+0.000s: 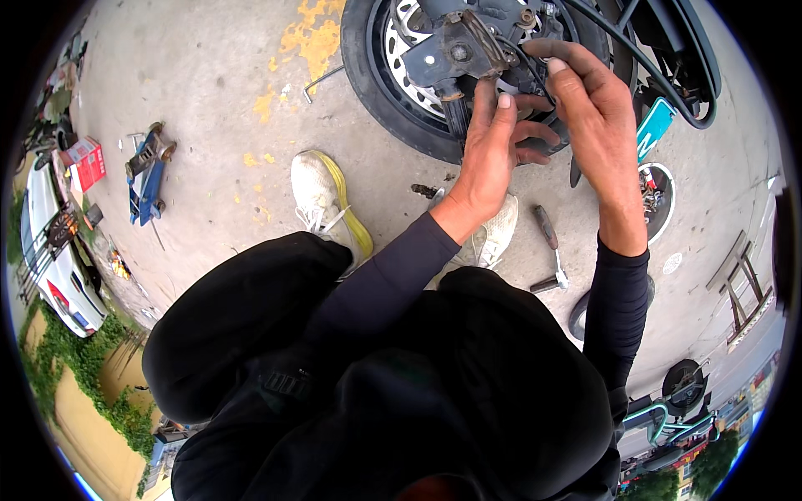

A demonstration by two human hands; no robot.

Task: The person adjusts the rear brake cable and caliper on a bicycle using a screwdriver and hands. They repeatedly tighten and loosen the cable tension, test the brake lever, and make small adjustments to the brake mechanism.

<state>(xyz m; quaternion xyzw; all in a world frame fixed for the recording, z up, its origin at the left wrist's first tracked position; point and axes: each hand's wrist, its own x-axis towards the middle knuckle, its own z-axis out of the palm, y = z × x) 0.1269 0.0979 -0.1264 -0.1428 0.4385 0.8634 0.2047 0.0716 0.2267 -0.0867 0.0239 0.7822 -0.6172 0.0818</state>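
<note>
At the upper middle is a black wheel point(368, 92) with a silver, slotted rim, and a dirty dark metal bracket point(458, 54) in front of it. My left hand point(489, 163) reaches up to the bracket's lower edge, its thumb and forefinger raised beside it. The other fingers of that hand are spread to the right, and nothing shows in its grasp. To the right, my right hand point(597, 108) bends its forefinger and thumb around a thin black cable point(535, 70) that runs along the bracket. The contact is partly hidden by the fingers.
A ratchet wrench point(547, 227) lies on the concrete by my right shoe, a hex key point(322, 81) left of the wheel. Further left stand a blue floor jack point(148, 188) and a red box point(83, 164). A round tray of small parts point(660, 200) is at right.
</note>
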